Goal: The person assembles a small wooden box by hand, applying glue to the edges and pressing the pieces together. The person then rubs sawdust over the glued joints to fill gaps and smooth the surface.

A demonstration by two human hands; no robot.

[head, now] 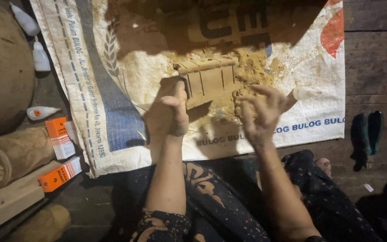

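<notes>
Two hands work over a small wooden box (209, 80) of pale slats that sits on a heap of sawdust (251, 67) in the middle of a white woven sack (113, 112) spread on the floor. The left hand (171, 112) is curled against the box's near left corner, thumb up along the edge and fingers folded behind it, gripping the wood. The right hand (260, 112) hovers just right of the box with its fingers loosely spread and bent, and it pinches a small white glue bottle (303, 93) whose body sticks out to the right; how exactly the fingers hold it cannot be told. Sawdust dusts both hands and the sack around the box. Below the sack lie the person's legs in dark patterned cloth (211, 197), and a bare foot (323, 166) shows at the right. Left of the sack lie two orange and white cartons (60, 154), one more small white bottle with an orange cap (40, 112), and two other white bottles (34, 40) higher up beside a big round brown form (1, 67). A wooden plank (5, 201) and a hollow brown tube (10, 157) lie at the lower left. Dark floorboards (377, 58) run along the right, with a pair of dark green objects (367, 134) on them.
</notes>
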